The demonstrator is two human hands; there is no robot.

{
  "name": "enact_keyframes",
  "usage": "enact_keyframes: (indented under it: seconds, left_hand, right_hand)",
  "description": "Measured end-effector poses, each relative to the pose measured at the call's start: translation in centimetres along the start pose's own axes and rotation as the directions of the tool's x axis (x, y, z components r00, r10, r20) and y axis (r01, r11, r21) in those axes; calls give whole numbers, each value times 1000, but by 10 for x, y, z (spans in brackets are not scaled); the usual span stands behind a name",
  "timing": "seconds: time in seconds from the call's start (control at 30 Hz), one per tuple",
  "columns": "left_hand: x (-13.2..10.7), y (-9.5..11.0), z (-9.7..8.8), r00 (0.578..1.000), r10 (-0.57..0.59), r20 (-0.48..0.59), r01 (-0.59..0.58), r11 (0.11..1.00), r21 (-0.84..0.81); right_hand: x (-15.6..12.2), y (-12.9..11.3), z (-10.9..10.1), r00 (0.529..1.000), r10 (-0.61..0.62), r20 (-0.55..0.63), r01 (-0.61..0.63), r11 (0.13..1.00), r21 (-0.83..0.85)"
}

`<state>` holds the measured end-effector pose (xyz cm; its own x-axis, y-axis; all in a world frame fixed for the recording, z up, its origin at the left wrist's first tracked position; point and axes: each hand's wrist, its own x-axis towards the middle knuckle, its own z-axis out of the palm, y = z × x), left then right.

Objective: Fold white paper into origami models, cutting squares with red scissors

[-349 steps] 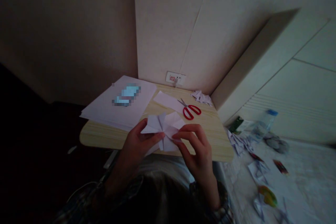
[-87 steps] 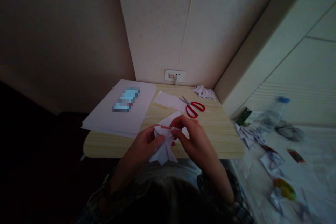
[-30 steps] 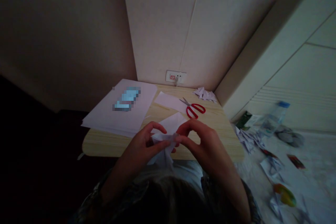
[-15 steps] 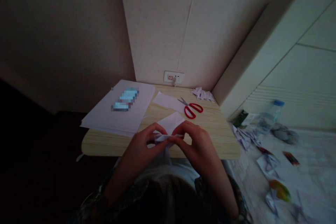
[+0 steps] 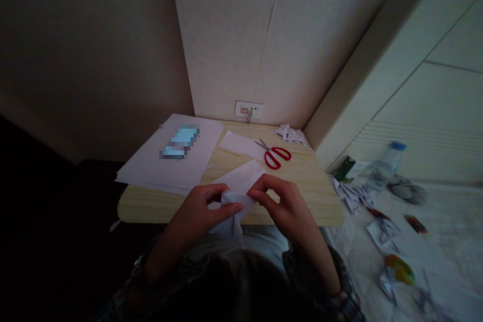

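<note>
Both my hands pinch a folded white paper piece (image 5: 234, 207) just above the near edge of a small wooden table (image 5: 302, 196). My left hand (image 5: 198, 211) grips its left side with thumb and fingers closed. My right hand (image 5: 281, 201) pinches its upper right part. A pointed flap of the paper hangs down toward my lap. Part of the fold is hidden by my fingers.
A stack of white sheets (image 5: 171, 153) lies at the table's left, a loose white slip (image 5: 241, 143) and red-handled scissors (image 5: 274, 153) behind my hands, folded paper bits (image 5: 290, 133) at the back corner. A wall socket (image 5: 248, 109) sits behind. To the right, a bottle (image 5: 385, 166) and paper scraps (image 5: 350, 193) lie on a white surface.
Over the last second my hands stayed on the paper and shifted their pinch slightly; the flap now hangs lower. Earlier the paper was more opened out.
</note>
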<state>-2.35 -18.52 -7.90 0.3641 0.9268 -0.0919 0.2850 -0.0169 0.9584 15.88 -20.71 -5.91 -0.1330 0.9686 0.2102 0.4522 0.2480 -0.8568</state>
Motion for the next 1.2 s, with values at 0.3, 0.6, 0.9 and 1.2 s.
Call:
enact_keyframes:
  seconds: [0.3, 0.6, 0.9, 1.2]
  left_hand:
    - [3, 3, 4, 997, -11, -72, 1, 990, -139]
    - [5, 3, 10, 995, 30, -95, -56, 956, -288]
    - [2, 2, 10, 978, 14, -207, -94, 920, -380]
    - [2, 9, 10, 957, 63, -283, -157, 934, -321]
  right_hand:
    - [0, 2, 2, 999, 47, -15, -44, 990, 133]
    - [1, -1, 4, 983, -39, -180, 21, 995, -100]
    - [-1, 4, 11, 998, 22, -61, -12, 987, 159]
    - [-4, -3, 10, 991, -18, -132, 20, 1000, 11]
